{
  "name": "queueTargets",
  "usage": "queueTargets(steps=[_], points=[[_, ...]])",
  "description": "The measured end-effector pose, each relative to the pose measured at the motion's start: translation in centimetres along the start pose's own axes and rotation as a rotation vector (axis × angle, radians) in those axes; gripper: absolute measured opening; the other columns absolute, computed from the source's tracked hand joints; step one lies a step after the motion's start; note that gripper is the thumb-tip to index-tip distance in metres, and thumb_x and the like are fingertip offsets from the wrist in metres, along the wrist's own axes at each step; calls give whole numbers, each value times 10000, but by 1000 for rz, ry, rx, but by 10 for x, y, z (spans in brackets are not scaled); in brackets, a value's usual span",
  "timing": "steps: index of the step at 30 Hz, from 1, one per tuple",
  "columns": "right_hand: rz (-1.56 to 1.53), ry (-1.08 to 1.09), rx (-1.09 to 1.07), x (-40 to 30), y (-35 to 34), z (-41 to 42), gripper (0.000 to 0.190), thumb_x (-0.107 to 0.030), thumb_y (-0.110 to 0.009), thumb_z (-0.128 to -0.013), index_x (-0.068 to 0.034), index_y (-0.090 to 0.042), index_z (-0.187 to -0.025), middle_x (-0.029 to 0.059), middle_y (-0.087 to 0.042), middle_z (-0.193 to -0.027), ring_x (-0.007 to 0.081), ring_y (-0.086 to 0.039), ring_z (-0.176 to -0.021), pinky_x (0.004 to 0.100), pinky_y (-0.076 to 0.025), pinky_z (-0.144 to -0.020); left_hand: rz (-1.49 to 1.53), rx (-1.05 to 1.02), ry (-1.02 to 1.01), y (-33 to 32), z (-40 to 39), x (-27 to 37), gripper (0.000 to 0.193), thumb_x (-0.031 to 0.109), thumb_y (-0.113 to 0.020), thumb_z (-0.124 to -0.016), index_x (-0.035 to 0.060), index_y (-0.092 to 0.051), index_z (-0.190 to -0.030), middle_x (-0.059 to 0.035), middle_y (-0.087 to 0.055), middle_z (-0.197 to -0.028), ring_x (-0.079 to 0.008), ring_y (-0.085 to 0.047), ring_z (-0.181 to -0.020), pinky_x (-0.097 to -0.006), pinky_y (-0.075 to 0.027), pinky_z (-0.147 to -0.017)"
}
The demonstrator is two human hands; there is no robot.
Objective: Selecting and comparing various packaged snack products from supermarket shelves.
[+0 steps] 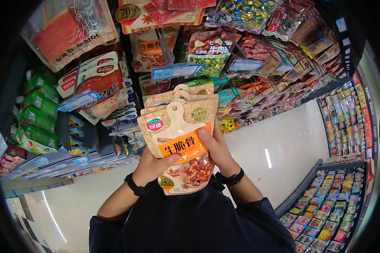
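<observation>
A small stack of snack pouches [185,145], the front one tan and orange with a printed cutting board and a hang hole, is held between both hands before my chest. My left hand [155,164] grips its left edge, the thumb lying over the front. On the opposite edge my right hand [220,150] presses its thumb on the orange band. More pouches show behind the front one at the top; their exact number is hidden. A black band sits on each wrist. A similar orange-banded pouch [152,47] hangs on the rack just above the stack.
Packaged snacks hang from metal hooks with blue-edged price tags [177,71]. Red and white pouches [98,85] and green packs [38,110] are at the left. A slanted bin display [329,202] stands at the lower right, beyond the pale floor [281,142].
</observation>
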State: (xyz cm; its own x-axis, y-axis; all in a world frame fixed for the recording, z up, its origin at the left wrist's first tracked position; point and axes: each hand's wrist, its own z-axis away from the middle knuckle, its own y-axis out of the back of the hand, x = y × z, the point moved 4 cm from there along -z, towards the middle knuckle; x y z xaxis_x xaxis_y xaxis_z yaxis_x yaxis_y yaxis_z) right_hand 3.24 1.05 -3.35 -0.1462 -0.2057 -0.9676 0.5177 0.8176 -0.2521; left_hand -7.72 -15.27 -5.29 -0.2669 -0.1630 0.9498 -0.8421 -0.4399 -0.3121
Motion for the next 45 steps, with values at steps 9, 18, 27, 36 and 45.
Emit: queueTargets(steps=[9, 18, 27, 36, 45], points=[[-211, -391, 14, 40, 63, 22, 727, -347, -640, -1000, 4, -275, -1520, 142, -508, -1424, 194, -533, -1280, 310, -460, -1038, 196, 107, 365, -35, 11, -73, 615, 442, -462, -1072, 8, -367, -1497, -121, -541, -1416, -173, -544, -1265, -327, -448, -1062], [-424, -598, -112, 76, 156, 94, 655, -382, -609, -1009, 2, -353, -1475, 132, -540, -1403, 194, -568, -1260, 326, -493, -1023, 211, 50, 437, -121, 56, -118, 853, 689, -203, -1010, 52, -213, -1578, -138, -399, -1560, -231, -427, -1422, -380, -375, -1159], [-281, -617, -65, 57, 193, 174, 696, -333, -658, -996, -53, -209, -1448, 169, -508, -1329, 220, -540, -1237, 338, -492, -998, 93, 0, 392, -169, 116, -147, 1026, 224, -786, -871, 63, -86, -1604, -119, -281, -1614, -236, -265, -1495, -401, -230, -1218], [116, -324, -339, 26, 163, 177, 394, -268, -747, -942, -31, -484, -1114, 12, -570, -979, 82, -571, -918, 253, -494, -817, 252, 161, 467, -174, 135, -148, 633, 244, -753, -917, 23, -465, -1436, -132, -553, -1426, -195, -568, -1270, -369, -473, -1069], [181, -107, -593, 28, 102, 166, 641, -305, -904, -773, -59, -385, -1057, 79, -489, -1112, 131, -458, -1028, 300, -430, -886, 800, 170, 293, -110, 181, -138, 571, 343, -490, -1056, 5, -392, -1505, -208, -515, -1462, -280, -608, -1250, -405, -543, -1025]])
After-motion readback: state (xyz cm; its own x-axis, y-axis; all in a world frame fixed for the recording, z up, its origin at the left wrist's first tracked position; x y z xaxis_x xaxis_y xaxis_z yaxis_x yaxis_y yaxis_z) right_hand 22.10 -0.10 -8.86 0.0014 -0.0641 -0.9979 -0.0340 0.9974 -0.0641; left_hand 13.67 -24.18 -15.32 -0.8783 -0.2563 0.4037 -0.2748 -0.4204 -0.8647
